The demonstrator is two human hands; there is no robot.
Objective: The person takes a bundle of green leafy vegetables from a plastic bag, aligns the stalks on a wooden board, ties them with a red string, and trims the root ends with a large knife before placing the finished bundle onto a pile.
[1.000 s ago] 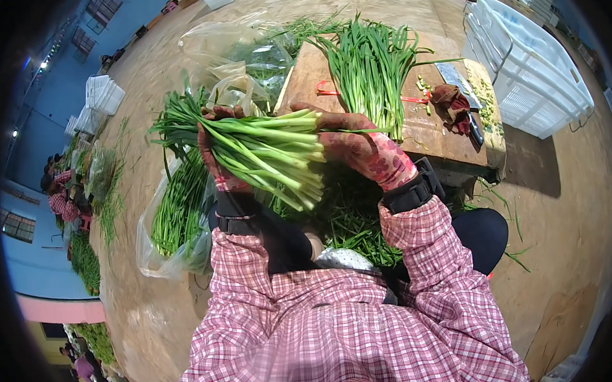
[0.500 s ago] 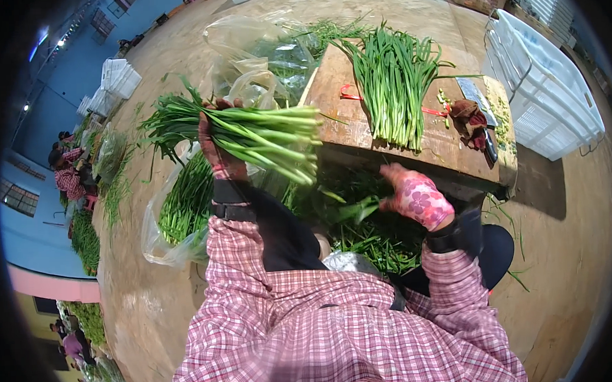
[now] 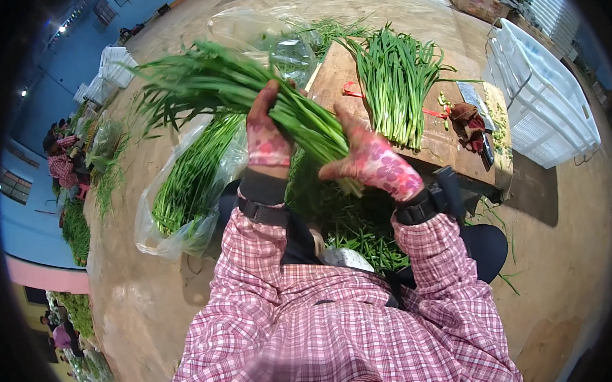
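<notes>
A bunch of garlic chives (image 3: 303,120) lies slantwise in front of me, with its blurred leaf tips to the upper left and pale stem ends to the lower right. My left hand (image 3: 269,135), in a pink patterned glove, is closed round its middle. At the stem ends is my right hand (image 3: 376,163), gloved in pink flowers, thumb and fingers apart on either side of the stalks and touching them. Behind it, a second pile of chives (image 3: 400,87) rests on a wooden board (image 3: 329,89). Red ties (image 3: 352,90) stick out beside and under that pile.
A knife (image 3: 477,104) and a dark red cloth (image 3: 466,118) lie on the board's right. White crates (image 3: 545,95) stand beyond. A clear bag of chives (image 3: 191,188) is at my left, loose greens (image 3: 368,232) below the board. Other people (image 3: 62,159) sit far left.
The bunch has moved right and tipped, its stem ends now pointing down to the right. My right hand has risen from below the board's edge to the stems.
</notes>
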